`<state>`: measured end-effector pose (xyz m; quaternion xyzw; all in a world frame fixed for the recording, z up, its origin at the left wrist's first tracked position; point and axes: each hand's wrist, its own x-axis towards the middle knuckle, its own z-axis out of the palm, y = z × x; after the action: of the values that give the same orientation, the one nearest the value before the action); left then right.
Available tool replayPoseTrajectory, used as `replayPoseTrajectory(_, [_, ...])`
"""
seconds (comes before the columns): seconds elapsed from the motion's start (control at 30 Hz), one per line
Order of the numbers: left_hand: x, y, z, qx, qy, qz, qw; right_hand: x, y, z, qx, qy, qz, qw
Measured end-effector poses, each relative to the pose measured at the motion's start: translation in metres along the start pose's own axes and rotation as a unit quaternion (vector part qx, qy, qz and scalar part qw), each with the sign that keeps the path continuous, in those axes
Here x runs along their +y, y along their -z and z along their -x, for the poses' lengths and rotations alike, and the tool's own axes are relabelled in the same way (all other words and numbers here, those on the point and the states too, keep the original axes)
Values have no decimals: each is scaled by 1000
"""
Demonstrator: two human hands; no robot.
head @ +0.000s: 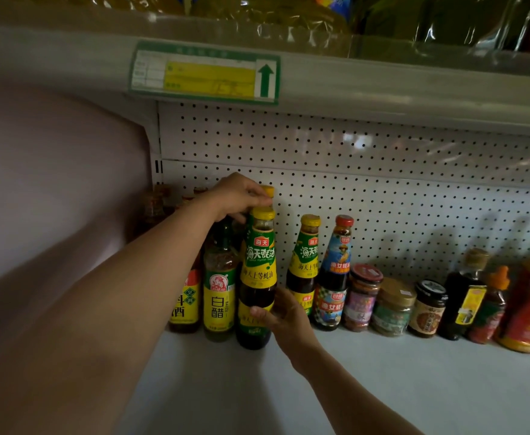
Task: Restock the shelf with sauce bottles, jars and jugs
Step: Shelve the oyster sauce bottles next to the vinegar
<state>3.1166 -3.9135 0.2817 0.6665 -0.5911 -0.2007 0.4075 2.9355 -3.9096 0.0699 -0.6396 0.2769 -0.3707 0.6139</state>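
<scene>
You had the oyster sauce bottle (pixel 257 271) at the left of the shelf (pixel 383 381), between the white vinegar bottle (pixel 219 290) and its twin oyster sauce bottle (pixel 304 265); it stood upright, long axis vertical, yellow cap up, label toward you. Your left hand (pixel 241 196) curled over the cap region, though whether it pinched this cap or the one behind was unclear, while your right hand (pixel 284 315) wrapped the lower body. Probably glass, full, heavy, smooth and breakable, so the low body hold suited it better than the cap.
</scene>
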Motion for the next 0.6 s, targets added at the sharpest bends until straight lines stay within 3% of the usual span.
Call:
replayPoseTrajectory(0.3, [1, -2, -6, -70, 7, 40, 997, -1, 8, 2, -16, 13, 22, 1000])
replayPoseTrajectory(0.6, [6, -4, -11, -60, 13, 12, 998, -1, 11, 5, -32, 7, 46, 998])
